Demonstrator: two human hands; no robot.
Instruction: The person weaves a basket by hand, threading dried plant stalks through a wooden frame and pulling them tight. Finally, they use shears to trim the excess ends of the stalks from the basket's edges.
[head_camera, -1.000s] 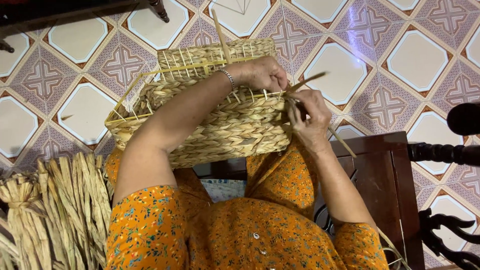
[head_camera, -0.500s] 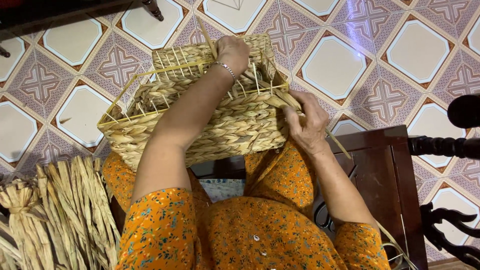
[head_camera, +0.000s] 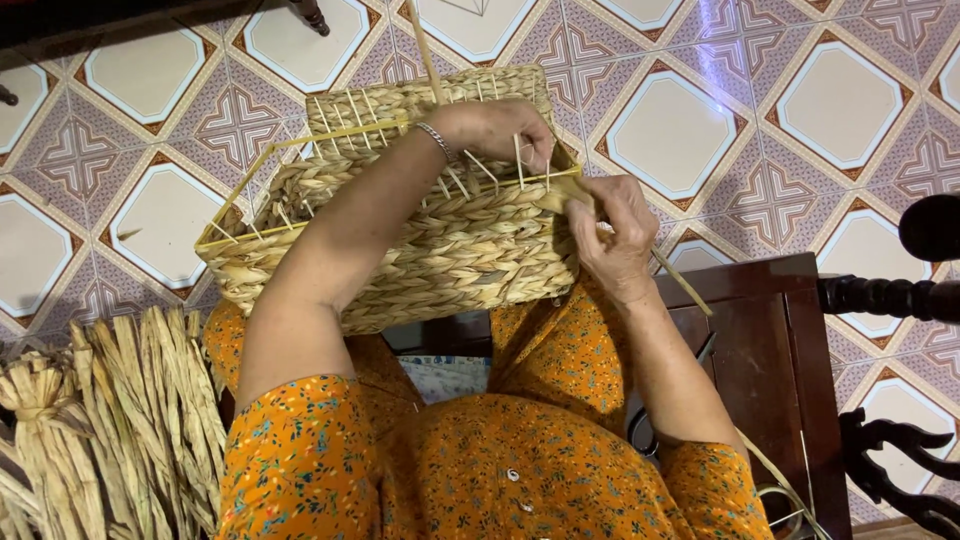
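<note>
A half-woven rectangular straw basket (head_camera: 450, 250) rests on my lap, its thin yellow frame rods standing up along the rim. My left hand (head_camera: 500, 128) reaches over the basket's top and its fingers curl around the far right rim among the upright rods. At the basket's right corner my right hand (head_camera: 612, 235) pinches a flat straw strand (head_camera: 680, 278), which trails off down to the right. A silver bracelet sits on my left wrist.
A bundle of dried straw (head_camera: 110, 420) lies at the lower left. A dark wooden chair (head_camera: 770, 350) stands at the right, with carved dark wood beyond it. Patterned floor tiles (head_camera: 840, 100) lie beneath. My orange floral dress fills the bottom.
The basket has turned and shifted on my lap. My left hand moved across the top to the right rim. My right hand stayed at the right corner with the strand.
</note>
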